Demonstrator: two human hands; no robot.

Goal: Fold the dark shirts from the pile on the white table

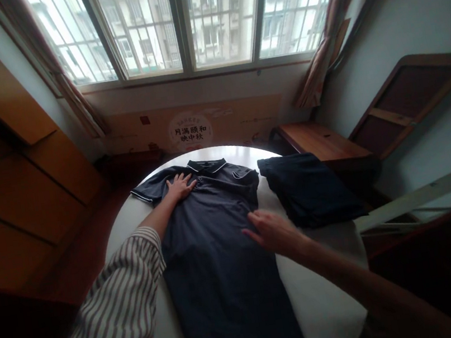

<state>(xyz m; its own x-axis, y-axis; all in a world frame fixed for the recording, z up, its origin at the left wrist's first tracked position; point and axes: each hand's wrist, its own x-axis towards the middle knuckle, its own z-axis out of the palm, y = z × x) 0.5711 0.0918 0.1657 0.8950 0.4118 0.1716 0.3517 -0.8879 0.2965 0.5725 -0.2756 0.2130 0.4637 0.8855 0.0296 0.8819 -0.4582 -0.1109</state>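
Note:
A dark navy polo shirt (220, 249) with white-edged collar and sleeve trim lies spread on a round white table (323, 284), its collar toward the window. My left hand (181, 187) rests flat on its upper left chest, fingers spread, beside the button placket. The left sleeve is stretched outward, while the right sleeve looks tucked in at the shoulder. Over the shirt's right side edge is my right hand (271, 230), slightly blurred. Its fingers are loosely curled and the thumb stands apart, with nothing visible between them. Whether it touches the cloth I cannot tell.
A folded dark garment (311, 187) lies on the table's right side. Behind it stands a wooden bench or low table (321, 140). Wooden cabinets (19, 177) line the left, and a barred window (182, 23) with tied curtains is ahead.

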